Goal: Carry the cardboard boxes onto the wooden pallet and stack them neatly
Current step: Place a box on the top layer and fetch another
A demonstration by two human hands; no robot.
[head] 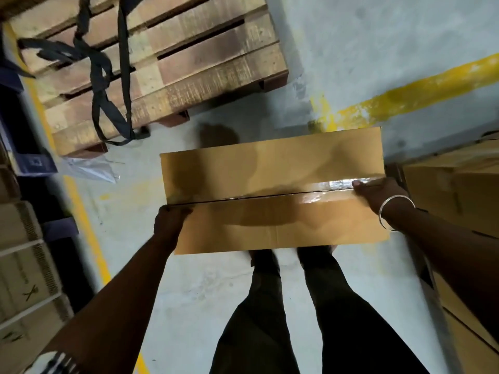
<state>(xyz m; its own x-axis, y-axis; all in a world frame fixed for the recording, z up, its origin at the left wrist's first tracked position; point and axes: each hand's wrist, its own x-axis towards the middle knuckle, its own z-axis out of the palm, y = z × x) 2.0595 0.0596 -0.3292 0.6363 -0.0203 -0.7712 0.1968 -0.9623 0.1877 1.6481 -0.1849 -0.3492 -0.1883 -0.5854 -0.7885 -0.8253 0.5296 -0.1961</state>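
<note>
While both hands, left hand (pixel 170 218) and right hand (pixel 376 189), grip the cardboard box (pixel 272 190) mid-carry above the floor, the wooden pallet (pixel 189 63) waits ahead-left, calling for a level set-down.

Matt cardboard box (pixel 272 190) (glossy tape (pixel 337 184)) — rough wooden pallet (pixel 167 66).

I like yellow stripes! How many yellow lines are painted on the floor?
2. One yellow line slants across the floor at upper right, beyond the carried cardboard box. The other yellow line runs down the left, partly hidden by the wooden pallet. More may lie out of view.
</note>
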